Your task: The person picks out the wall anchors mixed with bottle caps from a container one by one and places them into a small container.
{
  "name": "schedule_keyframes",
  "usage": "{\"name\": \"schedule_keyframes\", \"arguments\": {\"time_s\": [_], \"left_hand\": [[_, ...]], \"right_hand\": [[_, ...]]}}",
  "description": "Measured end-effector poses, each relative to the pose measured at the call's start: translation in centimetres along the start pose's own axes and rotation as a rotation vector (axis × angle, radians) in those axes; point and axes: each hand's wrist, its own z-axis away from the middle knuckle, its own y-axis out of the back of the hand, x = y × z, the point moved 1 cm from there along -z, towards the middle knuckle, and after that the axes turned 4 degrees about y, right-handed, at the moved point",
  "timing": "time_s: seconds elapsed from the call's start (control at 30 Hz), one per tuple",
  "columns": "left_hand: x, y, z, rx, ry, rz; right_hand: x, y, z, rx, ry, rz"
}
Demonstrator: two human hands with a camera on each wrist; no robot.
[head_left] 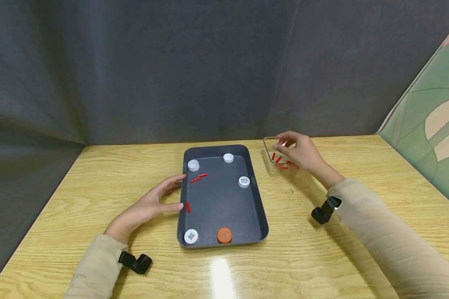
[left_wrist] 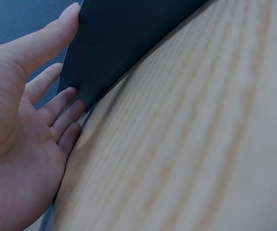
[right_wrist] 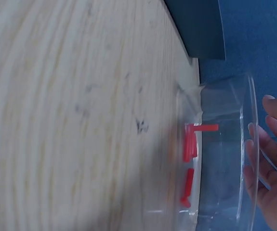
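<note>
A dark grey tray point(head_left: 224, 245) lies on the table, and my left hand point(head_left: 155, 203) touches its left wall with fingers extended; the left wrist view shows the fingertips against the wall. Inside the tray are three short red sticks, one a red stick point(head_left: 188, 207) near the left thumb. At the back right stands a clear plastic box point(right_wrist: 225, 103) holding several red sticks point(head_left: 278, 159). My right hand point(head_left: 299, 151) hovers at the box's rim, thumb and fingers apart and loosely bent. Nothing shows between them.
Around the tray's inside sit a white cap point(head_left: 193, 165), a smaller white cap point(head_left: 228, 158), a printed white cap point(head_left: 244, 181), a white cap with a square pattern point(head_left: 191, 236) and an orange cap point(head_left: 224, 235). A grey partition point(head_left: 179, 74) rises behind the table.
</note>
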Motion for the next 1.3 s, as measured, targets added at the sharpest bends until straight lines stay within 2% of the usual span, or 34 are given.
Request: {"name": "schedule_keyframes", "arguments": {"time_s": [0.23, 0.5, 0.77, 1.0, 1.3], "left_hand": [[0.0, 0.0, 0.0, -0.001, -0.015, 0.004], [0.1, -0.1, -0.1, -0.002, -0.031, 0.021], [0.2, -0.1, 0.0, -0.002, -0.033, 0.011], [0.2, -0.2, -0.1, -0.006, -0.027, 0.011], [0.2, -0.2, -0.1, -0.001, -0.024, 0.015]], "right_hand": [[-0.9, -0.3, -0.3, 0.021, 0.003, 0.020], [-2.2, -1.1, -0.6, -0.008, 0.053, -0.045], [-3.9, -1.7, -0.3, -0.056, 0.041, -0.072], [-5.6, -2.9, 0.2, -0.053, 0.125, -0.113], [-8.6, -4.4, 1.3, -0.136, 0.131, -0.168]]}}
